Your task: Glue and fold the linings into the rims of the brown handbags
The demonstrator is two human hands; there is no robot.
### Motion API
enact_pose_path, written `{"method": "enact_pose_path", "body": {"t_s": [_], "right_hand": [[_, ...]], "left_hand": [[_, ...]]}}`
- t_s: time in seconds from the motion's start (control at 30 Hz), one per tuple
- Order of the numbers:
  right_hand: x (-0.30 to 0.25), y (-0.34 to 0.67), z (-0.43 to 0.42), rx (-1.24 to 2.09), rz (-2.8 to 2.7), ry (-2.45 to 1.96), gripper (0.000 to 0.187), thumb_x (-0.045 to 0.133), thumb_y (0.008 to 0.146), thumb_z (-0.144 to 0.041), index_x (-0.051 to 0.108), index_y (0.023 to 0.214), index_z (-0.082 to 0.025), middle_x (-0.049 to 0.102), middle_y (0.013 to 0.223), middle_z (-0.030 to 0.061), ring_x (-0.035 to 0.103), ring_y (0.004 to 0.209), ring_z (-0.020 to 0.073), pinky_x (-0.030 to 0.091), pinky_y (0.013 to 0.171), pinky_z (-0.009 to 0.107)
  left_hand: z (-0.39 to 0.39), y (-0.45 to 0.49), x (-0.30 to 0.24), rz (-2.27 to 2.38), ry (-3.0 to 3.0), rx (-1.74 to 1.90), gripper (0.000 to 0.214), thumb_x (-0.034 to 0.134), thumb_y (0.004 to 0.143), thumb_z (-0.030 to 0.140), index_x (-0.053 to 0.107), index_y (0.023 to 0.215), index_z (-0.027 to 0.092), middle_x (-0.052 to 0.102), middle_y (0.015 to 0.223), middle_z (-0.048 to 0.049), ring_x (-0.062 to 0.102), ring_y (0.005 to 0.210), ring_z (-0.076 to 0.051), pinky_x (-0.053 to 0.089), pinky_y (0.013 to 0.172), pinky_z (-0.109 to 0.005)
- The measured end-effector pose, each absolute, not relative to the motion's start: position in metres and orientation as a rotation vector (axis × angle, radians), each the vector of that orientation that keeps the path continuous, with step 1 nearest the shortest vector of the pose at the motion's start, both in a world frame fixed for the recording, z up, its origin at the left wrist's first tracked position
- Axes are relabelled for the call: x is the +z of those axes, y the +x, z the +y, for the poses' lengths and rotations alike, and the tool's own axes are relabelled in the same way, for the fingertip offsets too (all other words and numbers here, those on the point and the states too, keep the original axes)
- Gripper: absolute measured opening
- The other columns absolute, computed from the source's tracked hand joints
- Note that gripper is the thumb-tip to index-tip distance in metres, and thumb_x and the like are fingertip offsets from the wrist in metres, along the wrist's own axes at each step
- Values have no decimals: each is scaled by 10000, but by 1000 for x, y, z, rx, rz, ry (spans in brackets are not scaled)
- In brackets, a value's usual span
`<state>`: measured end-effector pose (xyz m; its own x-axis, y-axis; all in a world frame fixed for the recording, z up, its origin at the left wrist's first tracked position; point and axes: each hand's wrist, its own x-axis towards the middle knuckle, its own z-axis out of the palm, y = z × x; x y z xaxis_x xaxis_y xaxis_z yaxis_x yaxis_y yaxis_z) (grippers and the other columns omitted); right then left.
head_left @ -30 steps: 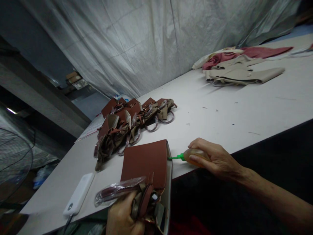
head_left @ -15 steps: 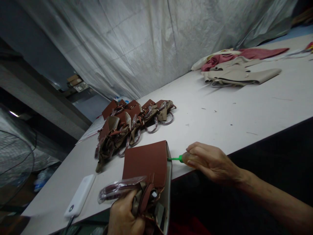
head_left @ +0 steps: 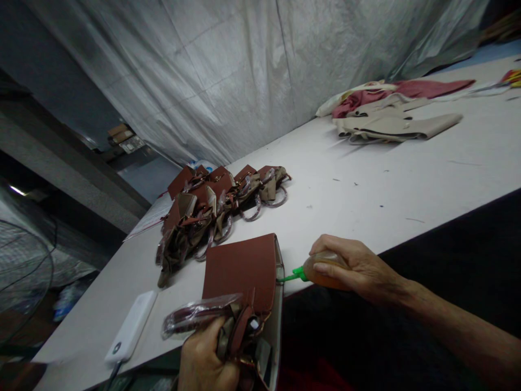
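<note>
A brown handbag lies over the table's near edge, its open side facing right. My left hand is closed around the bag's lower part, by a handle wrapped in clear plastic. In my right hand is a squeeze bottle of amber liquid with a green nozzle. The nozzle's tip touches or nearly touches the bag's right edge, where a pale lining shows. Fingers cover part of the bottle.
Several brown bags with plastic-wrapped handles are heaped behind, to the left. A white power bank with a cable lies at the left front. Beige pieces and pink material sit at the back right, before a plastic curtain.
The nozzle tip has moved a little down the bag's edge, towards me. My right hand has turned, so more of the bottle shows. My left hand keeps its hold.
</note>
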<state>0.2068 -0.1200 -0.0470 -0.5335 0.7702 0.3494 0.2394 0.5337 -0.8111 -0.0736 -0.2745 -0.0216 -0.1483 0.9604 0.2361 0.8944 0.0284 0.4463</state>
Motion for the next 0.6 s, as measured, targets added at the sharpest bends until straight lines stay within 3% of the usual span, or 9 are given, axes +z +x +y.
{"method": "enact_pose_path", "body": {"t_s": [0.27, 0.6], "right_hand": [[-61, 206, -120, 730, -2055, -860, 195, 521, 895, -360, 585, 941, -182, 626, 861, 54, 573, 740, 174, 446, 677, 300], [-53, 209, -123, 887, -2050, -982, 217, 521, 871, -389, 595, 850, -186, 634, 774, 37, 566, 690, 176, 431, 622, 295]], "left_hand": [[-274, -73, -22, 2159, 1981, 761, 366, 533, 623, 132, 725, 930, 188, 743, 824, -49, 686, 775, -234, 546, 658, -277], [-276, -73, -24, 2132, 1956, 788, 345, 544, 624, 129, 728, 906, 206, 739, 792, -25, 689, 730, -217, 536, 642, -265]]}}
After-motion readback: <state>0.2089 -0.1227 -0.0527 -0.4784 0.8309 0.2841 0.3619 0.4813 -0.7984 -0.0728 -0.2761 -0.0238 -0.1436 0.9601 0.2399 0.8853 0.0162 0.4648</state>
